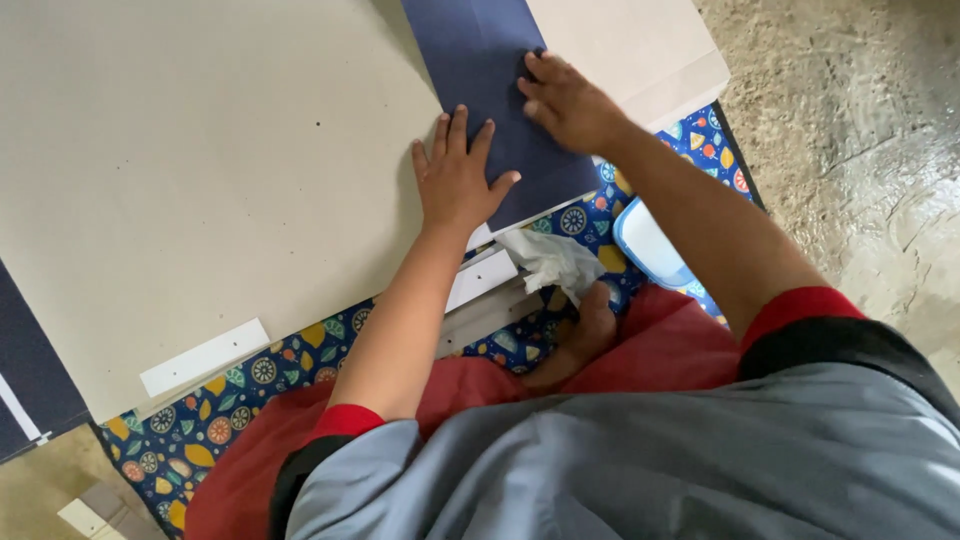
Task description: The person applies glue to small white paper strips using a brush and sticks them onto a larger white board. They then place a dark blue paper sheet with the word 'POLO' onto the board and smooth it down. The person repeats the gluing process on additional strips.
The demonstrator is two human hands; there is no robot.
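Both hands lie flat, fingers spread: left hand (456,180) and right hand (567,100) press a dark blue sheet (490,70) onto grey board (200,170), apparently already laid, smoothing unfinished.

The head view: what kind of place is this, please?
Probably a home or small craft workspace on the floor: a patterned mat on rough concrete floor, with large grey board and dark blue paper under both hands.

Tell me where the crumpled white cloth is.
In the head view, the crumpled white cloth lies on the patterned mat, just below the dark blue sheet.
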